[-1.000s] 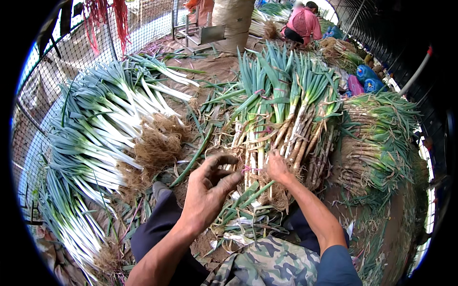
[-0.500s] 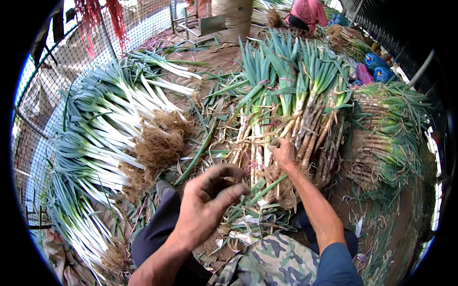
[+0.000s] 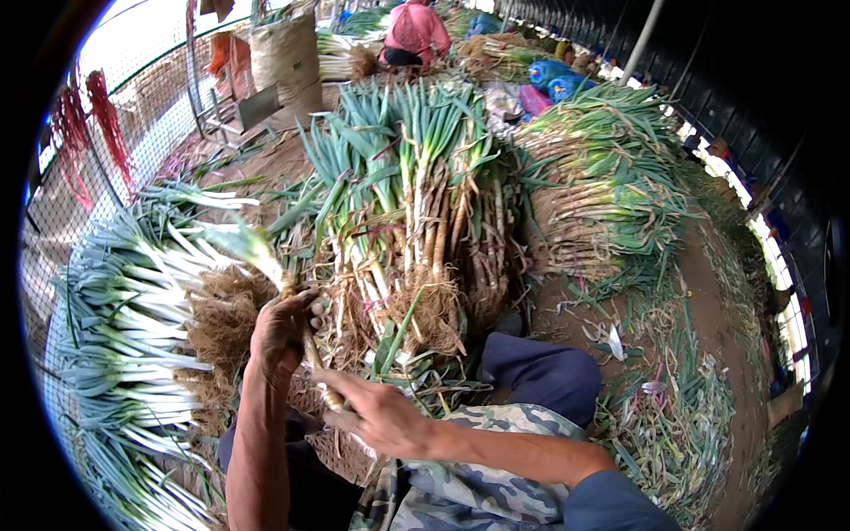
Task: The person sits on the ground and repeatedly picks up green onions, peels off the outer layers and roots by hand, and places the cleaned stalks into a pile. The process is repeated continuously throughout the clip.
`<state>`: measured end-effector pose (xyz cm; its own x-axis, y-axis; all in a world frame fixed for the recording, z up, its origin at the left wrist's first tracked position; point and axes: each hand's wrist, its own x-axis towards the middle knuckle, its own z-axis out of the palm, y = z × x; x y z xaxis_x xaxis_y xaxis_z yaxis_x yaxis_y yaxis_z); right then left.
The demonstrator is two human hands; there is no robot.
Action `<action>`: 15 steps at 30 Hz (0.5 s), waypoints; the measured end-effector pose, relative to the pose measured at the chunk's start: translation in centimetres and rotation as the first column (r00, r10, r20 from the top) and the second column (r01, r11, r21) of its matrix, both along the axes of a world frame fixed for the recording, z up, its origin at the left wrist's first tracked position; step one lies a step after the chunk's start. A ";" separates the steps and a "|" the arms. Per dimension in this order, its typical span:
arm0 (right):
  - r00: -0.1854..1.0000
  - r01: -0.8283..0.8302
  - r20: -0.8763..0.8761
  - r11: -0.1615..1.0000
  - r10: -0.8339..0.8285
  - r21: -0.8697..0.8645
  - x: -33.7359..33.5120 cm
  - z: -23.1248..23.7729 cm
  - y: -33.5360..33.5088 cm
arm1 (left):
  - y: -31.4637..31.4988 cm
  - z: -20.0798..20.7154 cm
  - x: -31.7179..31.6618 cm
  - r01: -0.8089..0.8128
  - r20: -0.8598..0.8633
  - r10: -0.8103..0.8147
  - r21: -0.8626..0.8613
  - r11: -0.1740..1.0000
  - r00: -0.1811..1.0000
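Observation:
My left hand is wrapped round one leek, held tilted above my lap. Its pale green top points up and away to the left, and its brownish lower stalk runs toward me. Against that lower end my right hand closes its fingers, slightly smeared by motion. Left of my hands lie white-stalked leeks with green tops outward and brown roots toward the middle. Ahead stands a heap of leeks with brown dry skins, partly tied with pink string.
More unpeeled leeks are piled at the right. Leaf scraps cover the ground beside my knee. A tall pale sack stands at the far left near a metal frame. A person in pink sits at the back. Netting lines the left side.
My left hand, empty before, now grips a leek. My right hand has come from the unpeeled heap to that leek's lower end. The view has turned to the right.

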<state>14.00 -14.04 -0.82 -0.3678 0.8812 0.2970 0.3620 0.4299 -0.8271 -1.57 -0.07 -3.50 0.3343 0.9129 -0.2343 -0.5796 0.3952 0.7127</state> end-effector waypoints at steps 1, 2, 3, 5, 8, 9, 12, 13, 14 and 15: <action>0.994 0.033 0.107 0.999 -0.030 -0.025 2.1 0.8 -1.6 | 0.1 -0.3 -0.3 -0.079 0.021 0.079 -0.006 0.997 0.997; 0.975 0.068 0.215 0.997 -0.057 -0.045 4.5 1.6 -3.2 | 0.1 -0.3 -0.7 -0.091 0.028 0.091 0.005 0.996 0.995; 0.926 0.109 0.366 0.993 -0.088 -0.037 7.1 2.4 -4.8 | -0.1 0.0 -1.2 -0.111 0.034 0.110 0.014 0.994 0.993; 0.660 0.179 0.747 0.983 -0.082 -0.050 12.3 3.7 -8.2 | -0.7 1.4 -1.2 -0.136 0.055 0.135 0.014 0.991 0.989; 0.386 0.269 0.912 0.962 -0.140 0.033 17.5 3.5 -14.1 | -1.1 2.6 0.1 -0.107 0.022 0.106 0.053 0.993 0.994; 0.409 0.229 0.889 0.966 -0.207 0.119 18.5 3.6 -15.3 | -1.1 2.7 0.4 -0.095 0.033 0.093 0.060 0.994 0.995; 0.396 0.196 0.838 0.926 -0.377 0.324 20.3 5.2 -14.6 | -1.0 2.4 0.6 -0.090 0.048 0.087 0.075 0.993 0.995; 0.389 0.165 0.814 0.902 -0.431 0.399 21.4 6.3 -13.0 | -1.2 2.6 0.5 -0.098 0.026 0.097 0.071 0.993 0.995; 0.346 0.214 0.802 0.874 -0.486 0.437 22.9 6.7 -11.7 | -1.5 3.1 0.6 -0.105 0.013 0.104 0.067 0.992 0.994; 0.285 0.264 0.792 0.838 -0.540 0.477 24.8 6.9 -10.5 | -1.7 3.3 0.9 -0.102 0.010 0.101 0.061 0.993 0.995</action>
